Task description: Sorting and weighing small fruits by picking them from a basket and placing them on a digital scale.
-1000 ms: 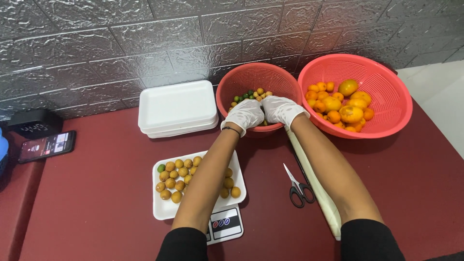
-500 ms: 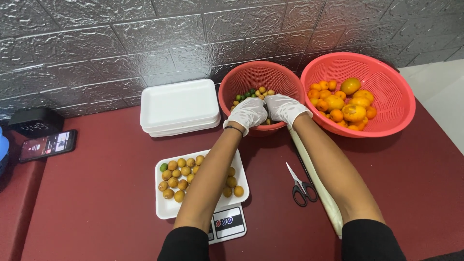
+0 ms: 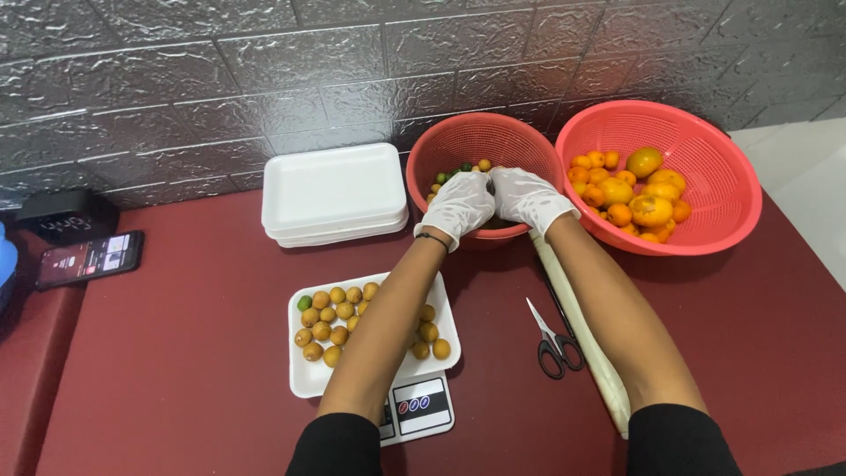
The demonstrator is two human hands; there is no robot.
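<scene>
Both hands have hardly moved since a moment ago and stay side by side in the smaller red basket (image 3: 520, 145) by the wall. The gloved left hand (image 3: 460, 204) and gloved right hand (image 3: 527, 198) curl down over the small fruits (image 3: 458, 172) there, but I cannot tell if they hold any, since the gloves hide the fingers. The left arm covers part of the white tray of little yellow fruits (image 3: 330, 322) on the scale (image 3: 421, 407).

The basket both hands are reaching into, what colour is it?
The basket is coral red with a mesh wall, seen clearly in the head view, with both gloved hands over its small fruit.
</scene>
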